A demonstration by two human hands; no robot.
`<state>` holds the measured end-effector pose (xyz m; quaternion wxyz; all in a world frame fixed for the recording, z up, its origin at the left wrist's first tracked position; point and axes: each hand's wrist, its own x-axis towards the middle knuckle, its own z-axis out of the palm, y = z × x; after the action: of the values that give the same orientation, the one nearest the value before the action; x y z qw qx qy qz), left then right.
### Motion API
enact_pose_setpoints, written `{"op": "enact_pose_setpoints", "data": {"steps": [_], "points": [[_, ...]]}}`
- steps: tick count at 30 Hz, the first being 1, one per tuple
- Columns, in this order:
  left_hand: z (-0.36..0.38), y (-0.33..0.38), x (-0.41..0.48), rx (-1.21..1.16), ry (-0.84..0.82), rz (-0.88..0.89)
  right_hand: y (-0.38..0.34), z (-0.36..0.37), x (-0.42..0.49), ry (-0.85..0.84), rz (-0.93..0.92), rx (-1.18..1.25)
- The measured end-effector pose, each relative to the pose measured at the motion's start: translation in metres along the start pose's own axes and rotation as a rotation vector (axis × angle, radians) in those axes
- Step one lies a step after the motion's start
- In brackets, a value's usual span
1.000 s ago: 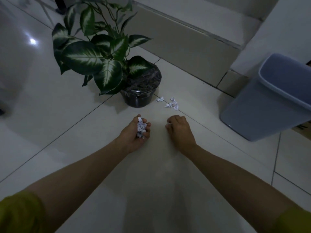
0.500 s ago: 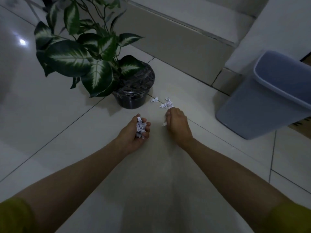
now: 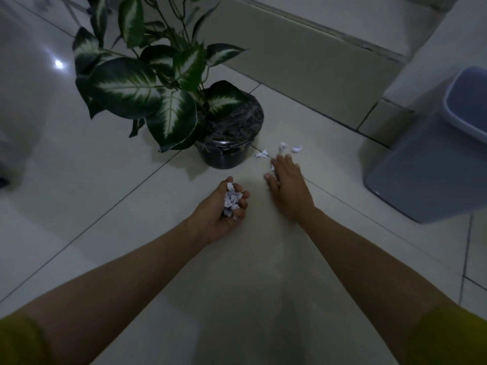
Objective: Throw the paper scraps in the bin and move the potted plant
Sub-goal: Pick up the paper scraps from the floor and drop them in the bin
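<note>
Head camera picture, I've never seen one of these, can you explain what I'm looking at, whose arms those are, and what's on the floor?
There is no machine here. One camera sits on a person's head and looks forward and down, so the two bare arms coming in from the bottom are the wearer's own. The left hand is curled, fingers closed on a wad of crumpled paper. The right hand lies flat and open on the tiled floor, reaching toward a few loose scraps just past its fingertips. One more bit seems to peek from under that hand. A potted plant stands beside the scraps, and a blue-grey bin stands at the right.
</note>
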<state>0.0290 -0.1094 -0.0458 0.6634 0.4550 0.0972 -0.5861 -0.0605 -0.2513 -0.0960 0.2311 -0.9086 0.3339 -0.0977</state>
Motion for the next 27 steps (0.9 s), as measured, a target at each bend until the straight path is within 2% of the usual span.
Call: {"op": "enact_pose_setpoints", "data": {"steps": [3, 9, 13, 16, 20, 24, 27], "points": [[-0.007, 0.003, 0.000, -0.017, 0.023, 0.025, -0.004, 0.005, -0.011, 0.148, -0.031, 0.107], [-0.005, 0.002, -0.002, -0.003, 0.048, 0.058, -0.007, 0.007, -0.016, 0.323, -0.037, -0.092], [-0.003, 0.002, -0.001, 0.003, 0.047, 0.074, -0.008, -0.002, -0.010, 0.308, -0.031, 0.060], [-0.004, -0.001, 0.003, 0.003, 0.034, 0.056, -0.002, -0.013, -0.005, 0.389, 0.003, -0.016], [-0.004, -0.001, 0.009, -0.020, 0.026, 0.037, 0.007, -0.018, 0.012, 0.251, 0.091, 0.022], [-0.003, -0.001, 0.015, -0.019, 0.004, 0.014, 0.009, -0.012, 0.027, 0.029, 0.077, 0.012], [-0.005, 0.000, 0.018, -0.022, 0.003, 0.007, 0.006, -0.005, 0.034, -0.034, 0.033, 0.006]]}}
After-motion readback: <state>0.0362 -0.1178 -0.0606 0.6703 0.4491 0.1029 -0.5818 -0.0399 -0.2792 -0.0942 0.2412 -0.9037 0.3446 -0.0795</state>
